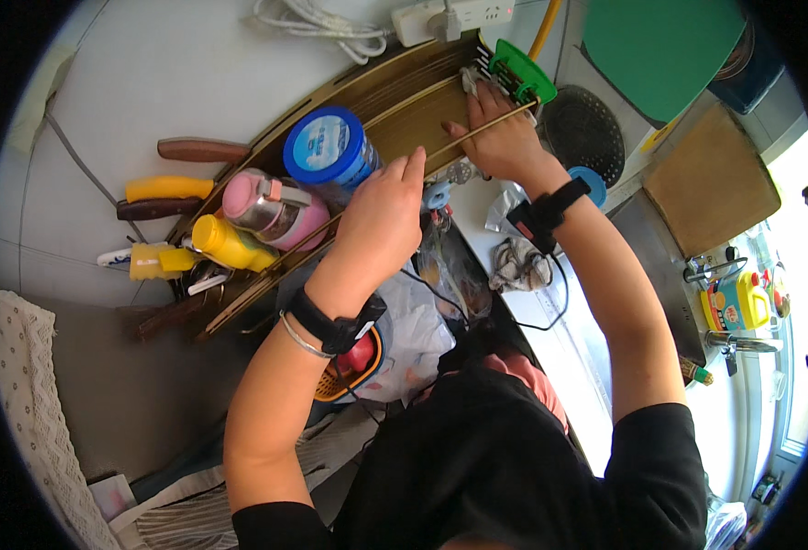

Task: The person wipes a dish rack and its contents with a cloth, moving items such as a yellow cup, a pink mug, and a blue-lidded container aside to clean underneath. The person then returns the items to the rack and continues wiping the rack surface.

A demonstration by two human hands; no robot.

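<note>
A bronze-coloured metal rack (414,127) stands before me against the tiled wall. My left hand (383,213) holds its front rail (490,125), with the fingers together and the thumb hidden. Right beside those fingers is a canister with a blue lid (325,141). Inside the rack's right end, my right hand (503,137) presses a whitish cloth (471,79) down, and part of the cloth is under the fingers. A pink-lidded bottle (276,210) and a yellow bottle (232,242) stand in the rack's left part. A green plastic holder (524,72) hangs on its right end.
Knife handles (201,150) stick out behind the rack at left. A power strip (455,17) and coiled cable (321,27) lie at the wall. To the right are a black perforated disc (582,134), a crumpled rag (522,265), a cutting board (710,179) and a sink (641,240).
</note>
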